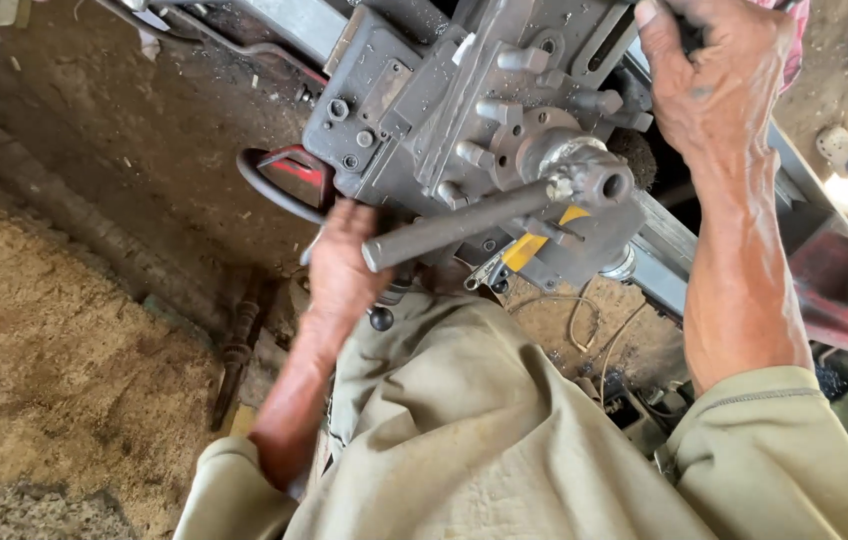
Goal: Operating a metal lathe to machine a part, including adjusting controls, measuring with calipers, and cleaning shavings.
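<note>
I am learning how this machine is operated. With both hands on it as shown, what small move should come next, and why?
Probably a slight turn of the small handle under the grey machine block. The left hand is already closed around it, the right hand grips a dark handle at the top, and the long steel lever is untouched.

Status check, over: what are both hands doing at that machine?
Left hand on a low handwheel. Right hand gripping a dark handle up top. Long lever bar juts between them.
</note>
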